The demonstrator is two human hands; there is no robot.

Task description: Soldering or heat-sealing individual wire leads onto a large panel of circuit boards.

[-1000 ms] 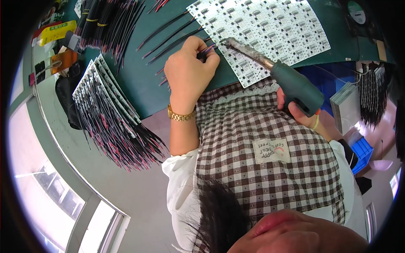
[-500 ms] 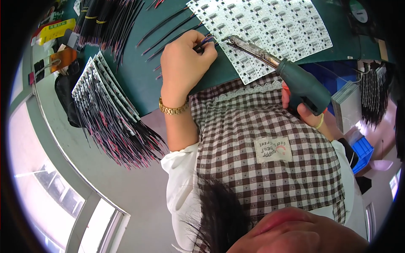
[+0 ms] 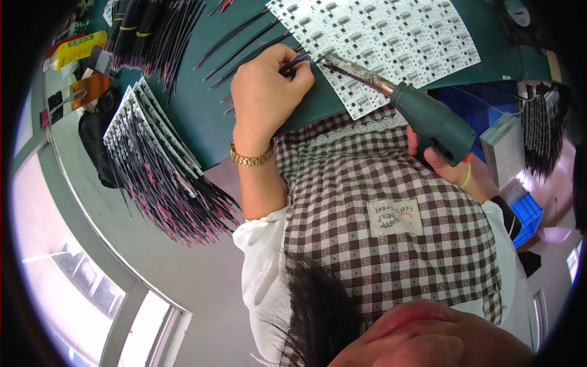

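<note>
A wire with dark insulation is pinched between the thumb and fingers of my left hand, its end at the left edge of a white circuit board panel. My right hand is closed round the dark green handle of a soldering iron, which partly hides the fingers. The iron's metal tip points left, over the panel's left edge, close to the pinched wire end. Whether tip and wire touch, I cannot tell. More black wires stick out leftward from the same edge, some passing behind my left hand.
Bundles of black wires lie at the far left of the green tabletop. Wired board panels stand stacked at the left, their wires hanging over the edge. On the right are a blue bin and hanging dark wires.
The soldering iron and my right hand have shifted slightly left. My left hand keeps its pinch in nearly the same place.
</note>
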